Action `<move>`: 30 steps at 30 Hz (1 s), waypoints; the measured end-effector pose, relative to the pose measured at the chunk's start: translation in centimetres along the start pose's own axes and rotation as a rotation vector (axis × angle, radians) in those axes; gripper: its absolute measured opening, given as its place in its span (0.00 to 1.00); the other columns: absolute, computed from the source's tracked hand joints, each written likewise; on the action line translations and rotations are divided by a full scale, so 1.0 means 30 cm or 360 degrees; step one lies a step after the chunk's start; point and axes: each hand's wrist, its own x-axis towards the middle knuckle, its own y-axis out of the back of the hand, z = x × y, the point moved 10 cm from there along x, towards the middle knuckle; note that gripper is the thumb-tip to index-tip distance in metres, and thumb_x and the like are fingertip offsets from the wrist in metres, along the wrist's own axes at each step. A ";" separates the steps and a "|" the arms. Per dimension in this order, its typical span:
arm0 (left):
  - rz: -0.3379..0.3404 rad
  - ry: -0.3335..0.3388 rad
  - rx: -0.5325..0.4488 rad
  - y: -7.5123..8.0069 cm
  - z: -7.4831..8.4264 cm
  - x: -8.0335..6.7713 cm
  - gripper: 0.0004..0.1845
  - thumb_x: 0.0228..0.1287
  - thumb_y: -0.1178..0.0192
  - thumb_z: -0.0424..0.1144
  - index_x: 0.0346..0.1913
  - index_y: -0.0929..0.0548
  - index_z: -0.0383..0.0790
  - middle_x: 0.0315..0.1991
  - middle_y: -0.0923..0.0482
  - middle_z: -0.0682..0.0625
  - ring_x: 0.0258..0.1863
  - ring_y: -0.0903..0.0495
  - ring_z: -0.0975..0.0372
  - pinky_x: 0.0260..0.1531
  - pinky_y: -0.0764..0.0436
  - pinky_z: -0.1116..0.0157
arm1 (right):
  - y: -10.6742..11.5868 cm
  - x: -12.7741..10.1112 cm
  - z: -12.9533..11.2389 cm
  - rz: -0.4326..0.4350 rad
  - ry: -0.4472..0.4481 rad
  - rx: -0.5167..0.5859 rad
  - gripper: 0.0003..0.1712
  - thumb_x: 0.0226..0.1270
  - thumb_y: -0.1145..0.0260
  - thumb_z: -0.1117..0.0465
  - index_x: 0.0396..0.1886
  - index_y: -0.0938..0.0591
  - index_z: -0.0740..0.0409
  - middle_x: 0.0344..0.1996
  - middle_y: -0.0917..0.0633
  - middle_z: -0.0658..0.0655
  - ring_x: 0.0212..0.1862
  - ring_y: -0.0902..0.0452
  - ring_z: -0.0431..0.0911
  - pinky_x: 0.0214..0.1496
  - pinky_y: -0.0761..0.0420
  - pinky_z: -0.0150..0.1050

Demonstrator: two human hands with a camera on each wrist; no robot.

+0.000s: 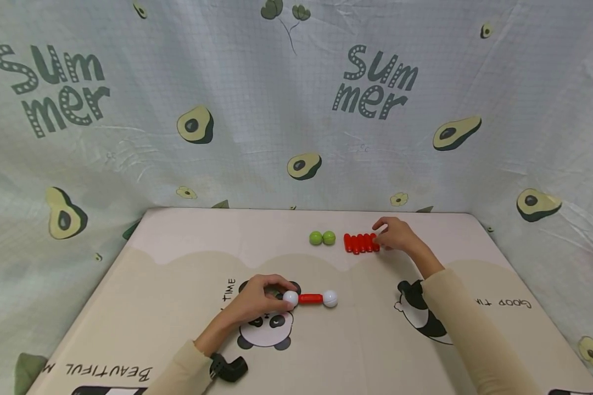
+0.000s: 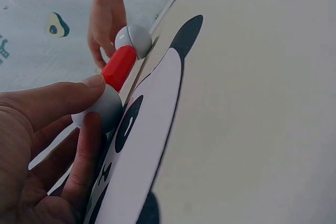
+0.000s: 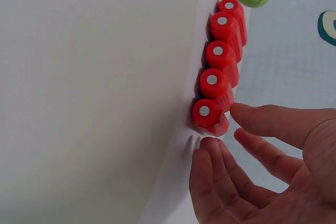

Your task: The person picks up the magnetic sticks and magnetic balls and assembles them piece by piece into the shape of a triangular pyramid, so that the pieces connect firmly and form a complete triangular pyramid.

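Observation:
My left hand (image 1: 259,299) pinches a white ball (image 2: 107,109) between thumb and fingers. That ball sits at one end of a red rod (image 1: 310,298), and a second white ball (image 1: 330,298) is at the rod's other end. At the back of the table, my right hand (image 1: 397,235) reaches the right end of a row of several red rods (image 1: 358,243). In the right wrist view, its thumb is right at the nearest rod (image 3: 206,112), while the other fingers are spread just below. Pale round discs show on the rods' ends.
Two green balls (image 1: 322,237) stand side by side left of the red row. A printed cover with panda drawings (image 1: 264,332) spans the table. Behind it hangs a curtain (image 1: 257,109) with avocado prints. A black band (image 1: 229,368) is on the left wrist.

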 end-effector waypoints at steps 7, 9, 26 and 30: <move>0.0001 0.0000 0.0000 0.003 0.000 -0.005 0.16 0.58 0.25 0.37 0.51 0.11 0.45 0.46 0.13 0.48 0.33 0.17 0.66 0.38 0.19 0.72 | -0.018 0.009 0.017 -0.0003 -0.0015 -0.0026 0.26 0.68 0.38 0.64 0.65 0.24 0.65 0.52 0.17 0.69 0.40 0.20 0.51 0.41 0.14 0.37; -0.0002 0.0004 -0.0011 0.003 0.000 -0.006 0.17 0.58 0.25 0.36 0.51 0.11 0.45 0.46 0.13 0.48 0.33 0.17 0.66 0.39 0.19 0.72 | -0.020 0.008 0.019 -0.0003 -0.0028 -0.0035 0.26 0.67 0.38 0.64 0.65 0.23 0.65 0.50 0.17 0.68 0.38 0.21 0.50 0.40 0.14 0.37; -0.0005 0.0004 -0.0003 0.000 0.001 -0.006 0.16 0.58 0.25 0.36 0.51 0.11 0.44 0.46 0.13 0.47 0.33 0.17 0.66 0.39 0.19 0.72 | -0.034 -0.007 0.059 0.0011 -0.0132 0.0156 0.24 0.69 0.38 0.62 0.62 0.31 0.63 0.42 0.18 0.62 0.36 0.22 0.47 0.39 0.17 0.33; 0.0003 -0.0009 0.0006 0.001 0.003 -0.004 0.17 0.58 0.25 0.38 0.51 0.11 0.43 0.46 0.13 0.45 0.33 0.18 0.67 0.38 0.20 0.72 | -0.028 -0.014 0.058 0.0033 -0.0118 0.0185 0.23 0.71 0.39 0.62 0.62 0.31 0.64 0.41 0.17 0.63 0.35 0.22 0.47 0.38 0.16 0.33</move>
